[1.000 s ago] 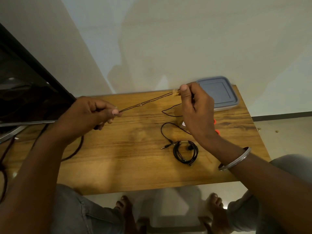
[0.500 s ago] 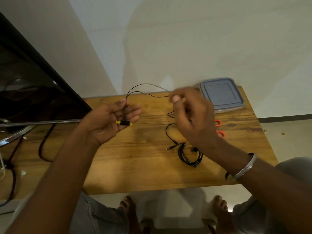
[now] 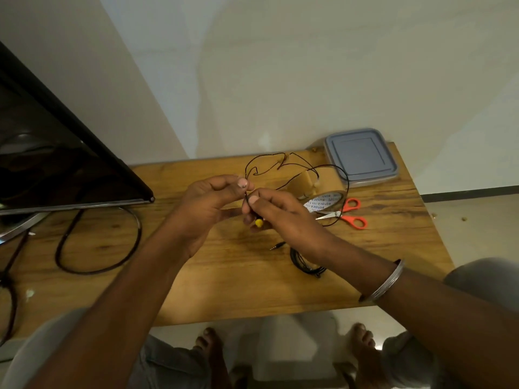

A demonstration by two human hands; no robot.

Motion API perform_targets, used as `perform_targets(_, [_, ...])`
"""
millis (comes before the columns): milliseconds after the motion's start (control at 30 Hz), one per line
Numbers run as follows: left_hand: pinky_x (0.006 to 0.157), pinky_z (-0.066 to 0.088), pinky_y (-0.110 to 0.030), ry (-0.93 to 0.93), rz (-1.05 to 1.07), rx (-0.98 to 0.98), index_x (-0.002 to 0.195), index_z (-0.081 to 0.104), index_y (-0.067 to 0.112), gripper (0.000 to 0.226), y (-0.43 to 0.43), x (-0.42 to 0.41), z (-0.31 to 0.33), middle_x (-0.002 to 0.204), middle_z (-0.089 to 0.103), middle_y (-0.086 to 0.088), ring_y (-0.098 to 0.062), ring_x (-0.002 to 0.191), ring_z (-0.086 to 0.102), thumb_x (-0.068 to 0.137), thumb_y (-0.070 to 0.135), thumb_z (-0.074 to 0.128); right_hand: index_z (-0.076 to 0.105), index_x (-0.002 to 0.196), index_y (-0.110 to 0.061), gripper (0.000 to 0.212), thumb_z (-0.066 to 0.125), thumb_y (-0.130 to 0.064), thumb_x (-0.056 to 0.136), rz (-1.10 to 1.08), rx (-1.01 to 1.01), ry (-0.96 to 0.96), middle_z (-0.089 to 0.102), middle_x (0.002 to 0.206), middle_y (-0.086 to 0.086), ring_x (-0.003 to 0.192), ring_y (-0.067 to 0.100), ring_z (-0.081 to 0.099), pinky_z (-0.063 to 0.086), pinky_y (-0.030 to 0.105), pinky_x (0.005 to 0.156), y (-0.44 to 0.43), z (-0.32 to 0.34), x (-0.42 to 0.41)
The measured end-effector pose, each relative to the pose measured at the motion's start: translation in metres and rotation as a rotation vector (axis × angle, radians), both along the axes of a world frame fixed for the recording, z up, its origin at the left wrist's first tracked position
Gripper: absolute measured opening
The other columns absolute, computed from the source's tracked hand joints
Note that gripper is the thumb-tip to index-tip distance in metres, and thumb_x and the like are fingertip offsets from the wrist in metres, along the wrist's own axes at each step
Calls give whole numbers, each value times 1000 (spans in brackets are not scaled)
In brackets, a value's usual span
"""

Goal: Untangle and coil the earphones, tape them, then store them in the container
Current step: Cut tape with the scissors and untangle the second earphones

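Glossy grained wooden table [image 3: 196,276]

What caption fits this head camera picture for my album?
Left hand and right hand pinch an earphone cable over a table near tape, scissors and a container.

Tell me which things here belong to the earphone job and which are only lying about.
For the job: earphone cable, pinched by left hand and right hand; coiled earphones on the table; tape roll; scissors; lidded container.
Lying about: dark screen; thick black cable beside it; bracelet on the right wrist.
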State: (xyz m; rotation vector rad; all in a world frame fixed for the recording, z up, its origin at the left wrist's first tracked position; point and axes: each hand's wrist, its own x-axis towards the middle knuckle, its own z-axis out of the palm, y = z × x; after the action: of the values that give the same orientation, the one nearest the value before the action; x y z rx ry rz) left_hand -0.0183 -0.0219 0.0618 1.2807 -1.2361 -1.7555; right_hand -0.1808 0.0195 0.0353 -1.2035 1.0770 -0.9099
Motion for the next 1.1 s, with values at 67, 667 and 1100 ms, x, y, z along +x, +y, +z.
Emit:
perform_targets(67, [99, 53, -50, -65, 11, -48, 82, 80, 23, 11, -2, 2, -2, 120, 67, -8, -23, 118, 63, 85, 27, 70, 61, 87, -9, 30, 40, -18, 108, 35, 112, -86, 61, 82, 7, 83, 22, 64, 55, 38, 79, -1, 6, -1])
perform_targets(667, [95, 49, -32, -167, -139, -583, 47, 47, 15, 23, -6, 14, 0, 115, 65, -10, -15, 114, 61, 68, 20, 53, 49, 70, -13, 34, 38, -16, 103, 241, 298, -394, 67, 79, 7, 79, 24, 66, 58, 33, 72, 4, 19, -1])
perform_targets(1100, [118, 31, -50, 117, 75, -370, 85, 52, 8, 51, -12, 22, 14, 121, 70, -17, -25, 127, 60, 101, 49, 25, 47, 68, -17, 35, 37, -17, 101, 246, 320, -294, 54, 68, 3, 64, 21, 60, 49, 27, 53, 2, 21, -4])
